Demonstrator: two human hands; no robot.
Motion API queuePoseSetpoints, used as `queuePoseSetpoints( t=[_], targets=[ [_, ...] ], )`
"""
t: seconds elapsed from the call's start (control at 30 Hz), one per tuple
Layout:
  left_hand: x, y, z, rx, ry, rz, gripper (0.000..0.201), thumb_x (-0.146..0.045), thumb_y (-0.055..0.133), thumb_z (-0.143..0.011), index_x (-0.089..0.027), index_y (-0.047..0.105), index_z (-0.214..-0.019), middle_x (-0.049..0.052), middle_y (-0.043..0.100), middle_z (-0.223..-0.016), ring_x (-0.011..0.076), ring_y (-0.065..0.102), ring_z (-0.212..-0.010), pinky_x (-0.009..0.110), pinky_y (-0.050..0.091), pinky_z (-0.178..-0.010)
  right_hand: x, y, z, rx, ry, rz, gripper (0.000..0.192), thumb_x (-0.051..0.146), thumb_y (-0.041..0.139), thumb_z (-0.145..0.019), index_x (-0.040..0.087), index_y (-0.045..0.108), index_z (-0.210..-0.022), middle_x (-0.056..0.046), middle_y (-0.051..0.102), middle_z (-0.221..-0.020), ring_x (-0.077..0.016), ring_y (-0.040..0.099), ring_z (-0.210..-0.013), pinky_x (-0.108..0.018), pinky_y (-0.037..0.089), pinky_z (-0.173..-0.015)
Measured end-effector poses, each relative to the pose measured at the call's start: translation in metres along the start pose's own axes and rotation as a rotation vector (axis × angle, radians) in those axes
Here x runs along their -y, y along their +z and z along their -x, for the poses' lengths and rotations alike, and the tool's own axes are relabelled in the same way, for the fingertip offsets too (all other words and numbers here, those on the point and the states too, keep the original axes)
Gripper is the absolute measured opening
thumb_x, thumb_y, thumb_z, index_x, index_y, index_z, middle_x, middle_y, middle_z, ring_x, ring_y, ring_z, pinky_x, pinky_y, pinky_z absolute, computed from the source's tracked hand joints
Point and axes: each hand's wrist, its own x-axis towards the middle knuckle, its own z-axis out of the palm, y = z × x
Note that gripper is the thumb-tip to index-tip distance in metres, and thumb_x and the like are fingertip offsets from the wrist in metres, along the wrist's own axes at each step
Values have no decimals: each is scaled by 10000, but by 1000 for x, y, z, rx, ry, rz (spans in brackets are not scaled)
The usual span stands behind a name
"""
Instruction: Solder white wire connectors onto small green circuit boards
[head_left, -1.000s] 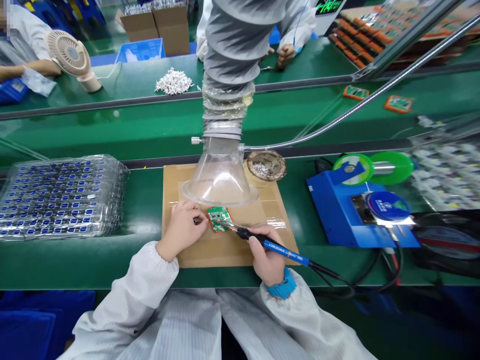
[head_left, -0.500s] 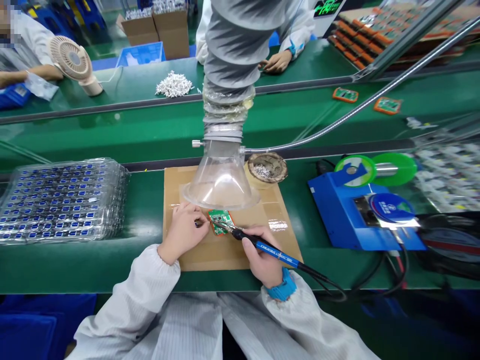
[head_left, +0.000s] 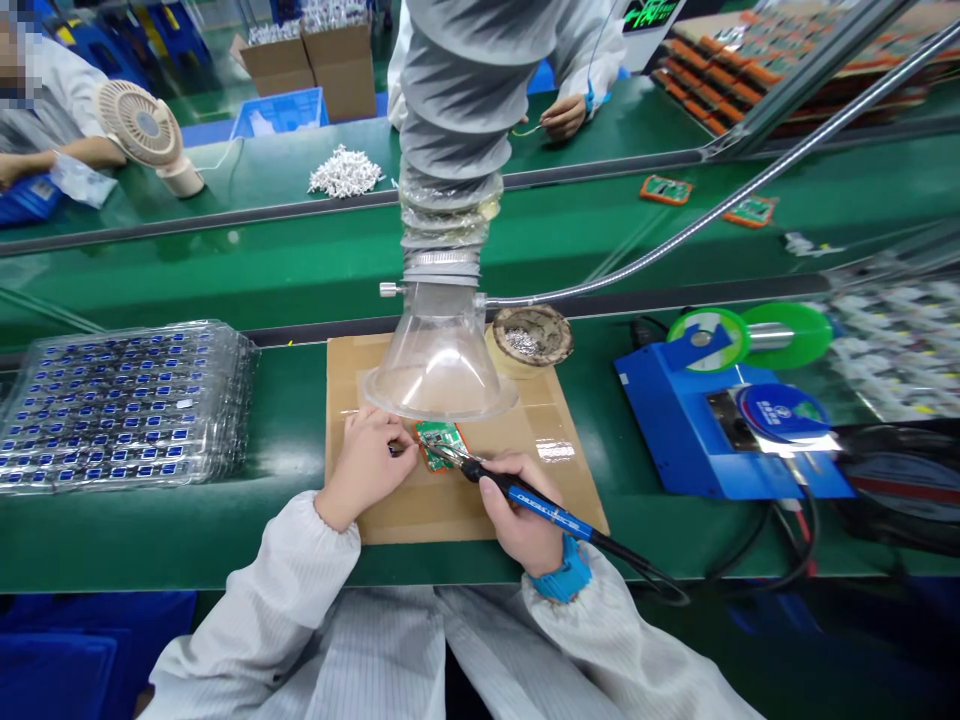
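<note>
Near the middle of the frame, the right hand is closed around a soldering iron, thumb and fingers wrapped near the front of its blue-and-black handle. The iron slants from lower right up to the left, its metal tip over a green circuit board with an orange edge; whether the tip touches the surface cannot be told. A blue band circles the right wrist.

The left hand, left of centre, is curled, with thumb and forefinger drawn close together just beside the board's left edge. A dark spot shows between those fingers, but whether it is a held part or shadow cannot be told. The two hands are apart, with the board between them.

The board lies at the centre of the frame on a cardboard sheet, which rests on the green bench. Just above the board in the frame hangs a clear funnel hood, with a round bowl to its right.
</note>
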Motion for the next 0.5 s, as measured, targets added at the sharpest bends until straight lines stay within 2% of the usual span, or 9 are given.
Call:
queuePoseSetpoints(
  t=[0.2,0.5],
  targets=[
    [-1,-2,0,11,-5,5,207,-182,665,-851,-216,700,-650,12,701,-845,235,579,-971,435,384,-935,-1,-2,0,6,2,-36,53,261,667,-909,245,650,-956,-25,708,-843,-190,705,-751,-308,566,-667],
    [1,1,2,3,-1,6,199,-189,667,-848,-219,711,-657,13,694,-846,231,570,-959,428,386,-927,2,0,-1,-4,-29,25,53,275,677,-890,243,653,-925,-20,723,-808,-191,711,-711,-305,563,-632]
  ],
)
